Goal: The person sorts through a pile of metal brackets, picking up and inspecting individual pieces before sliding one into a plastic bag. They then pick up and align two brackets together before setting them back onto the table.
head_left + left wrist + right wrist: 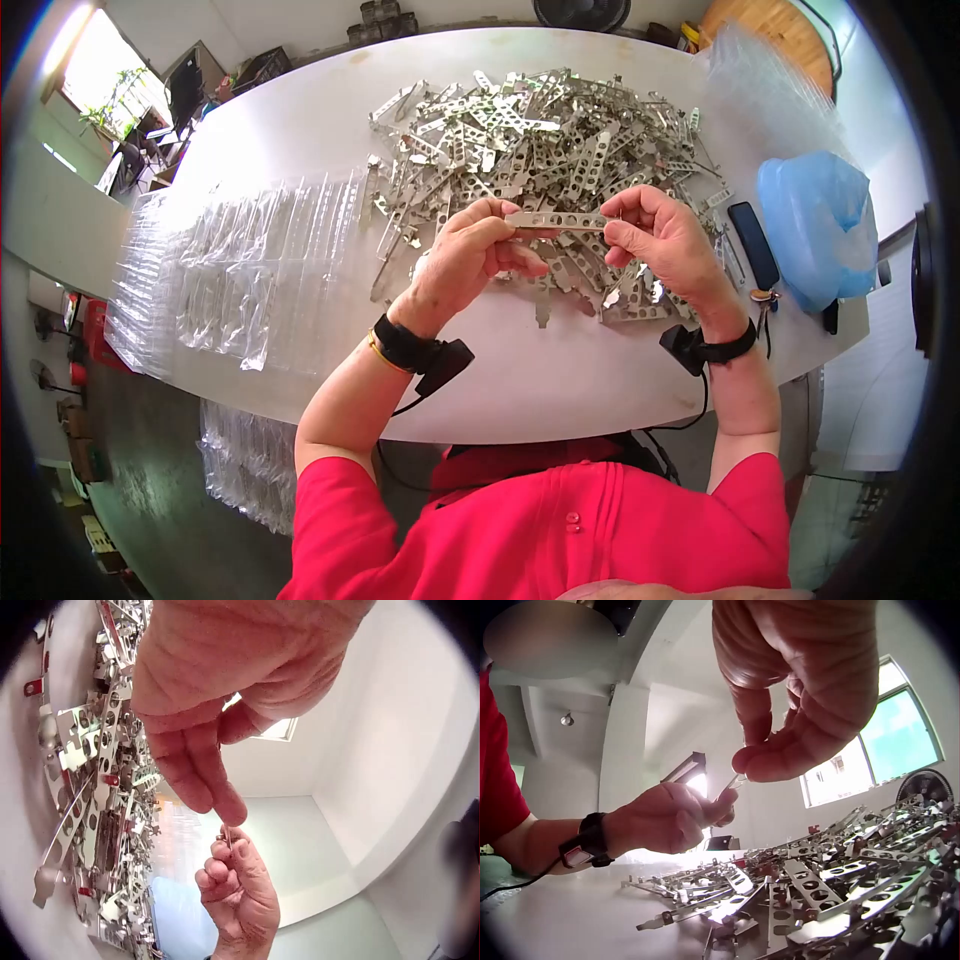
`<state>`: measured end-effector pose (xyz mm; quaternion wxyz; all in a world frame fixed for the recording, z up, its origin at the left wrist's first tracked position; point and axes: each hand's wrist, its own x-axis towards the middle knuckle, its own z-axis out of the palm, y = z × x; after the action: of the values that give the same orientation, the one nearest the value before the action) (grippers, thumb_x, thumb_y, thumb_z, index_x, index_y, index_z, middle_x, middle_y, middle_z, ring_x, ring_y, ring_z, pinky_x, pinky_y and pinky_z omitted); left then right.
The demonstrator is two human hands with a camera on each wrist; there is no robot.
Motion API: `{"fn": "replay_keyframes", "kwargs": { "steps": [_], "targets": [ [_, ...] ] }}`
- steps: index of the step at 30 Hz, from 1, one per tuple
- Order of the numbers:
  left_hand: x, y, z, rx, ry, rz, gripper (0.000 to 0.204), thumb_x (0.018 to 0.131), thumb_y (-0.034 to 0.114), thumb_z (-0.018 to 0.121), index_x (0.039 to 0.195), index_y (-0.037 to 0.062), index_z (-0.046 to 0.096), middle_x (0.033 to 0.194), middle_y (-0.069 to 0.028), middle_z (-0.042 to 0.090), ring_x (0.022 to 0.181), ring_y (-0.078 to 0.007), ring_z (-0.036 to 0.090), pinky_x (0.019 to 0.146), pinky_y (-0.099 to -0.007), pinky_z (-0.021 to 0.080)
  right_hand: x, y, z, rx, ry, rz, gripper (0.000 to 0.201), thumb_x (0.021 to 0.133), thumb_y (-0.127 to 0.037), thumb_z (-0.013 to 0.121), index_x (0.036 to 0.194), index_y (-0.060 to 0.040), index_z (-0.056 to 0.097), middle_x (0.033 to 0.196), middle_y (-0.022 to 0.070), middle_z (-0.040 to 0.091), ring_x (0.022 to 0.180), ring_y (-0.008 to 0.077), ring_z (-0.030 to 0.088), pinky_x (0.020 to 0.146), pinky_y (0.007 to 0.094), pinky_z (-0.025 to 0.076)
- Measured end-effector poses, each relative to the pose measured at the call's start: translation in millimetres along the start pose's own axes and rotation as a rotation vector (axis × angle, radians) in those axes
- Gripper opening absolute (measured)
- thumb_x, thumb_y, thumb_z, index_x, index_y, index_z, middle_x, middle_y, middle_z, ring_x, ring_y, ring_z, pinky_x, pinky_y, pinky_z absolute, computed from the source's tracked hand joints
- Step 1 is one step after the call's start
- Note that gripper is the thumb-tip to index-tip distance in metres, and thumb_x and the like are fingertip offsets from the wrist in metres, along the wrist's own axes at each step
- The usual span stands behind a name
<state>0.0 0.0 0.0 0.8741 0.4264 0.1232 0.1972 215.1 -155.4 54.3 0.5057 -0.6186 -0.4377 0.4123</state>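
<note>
Two sets of fingers (632, 239) (484, 232) pinch opposite ends of a metal strip (562, 221) (open tabletop (570, 390) toward the near edge (520, 438)).

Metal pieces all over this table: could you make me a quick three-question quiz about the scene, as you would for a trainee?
1. True or false: the left hand and right hand hold the same perforated strip.

2. Where is the blue plastic bundle relative to the metal pile?
A) Toward the person's left
B) Toward the person's right
C) On top of it

3. Fill in the colour: the person's shirt is ____.

Key: 1. True; 2. B; 3. red.
</note>
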Motion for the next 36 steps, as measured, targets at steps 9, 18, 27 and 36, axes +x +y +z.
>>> {"fn": "replay_keyframes", "kwargs": {
  "steps": [9,18,27,36],
  "targets": [
    [-20,-4,-4,0.001,0.124,-0.011,0.021,0.101,0.005,0.040,0.121,0.0017,0.045,0.114,-0.0280,0.066,0.081,-0.0309,0.072,0.078,-0.0384,0.057,8,9,15,0.006,-0.053,0.036,0.017,0.097,-0.008,0.064,0.111,0.0001,0.060,0.093,0.0026,0.065,0.076,0.0095,0.066,0.068,0.0238,0.055],
    [-13,-9,-15,-0.008,0.174,-0.032,0.017,0.102,0.008,0.044,0.118,0.0017,0.045,0.113,-0.0247,0.067,0.079,-0.0297,0.072,0.076,-0.0367,0.058,21,23,18,0.018,-0.054,0.074,0.019,0.096,-0.007,0.064,0.113,-0.0008,0.060,0.092,0.0018,0.065,0.075,0.0084,0.065,0.068,0.0235,0.055],
    [-8,-9,-12,0.005,0.148,0.007,0.018,0.101,0.006,0.042,0.117,0.0023,0.048,0.121,-0.0286,0.064,0.080,-0.0300,0.073,0.076,-0.0372,0.058,28,19,24,0.084,-0.103,0.105,0.020,0.100,-0.015,0.057,0.113,0.0000,0.059,0.086,0.0037,0.065,0.072,0.0086,0.064,0.067,0.0233,0.054],
    [-11,-25,35,0.362,-0.071,-0.146,0.033,0.097,0.009,0.058,0.127,-0.0008,0.047,0.120,-0.0157,0.063,0.100,-0.0220,0.067,0.084,-0.0335,0.054,60,15,20,0.547,0.128,-0.038,0.015,0.100,-0.013,0.058,0.108,0.0003,0.059,0.091,0.0088,0.067,0.077,0.0156,0.069,0.070,0.0291,0.060]
  ]
}}
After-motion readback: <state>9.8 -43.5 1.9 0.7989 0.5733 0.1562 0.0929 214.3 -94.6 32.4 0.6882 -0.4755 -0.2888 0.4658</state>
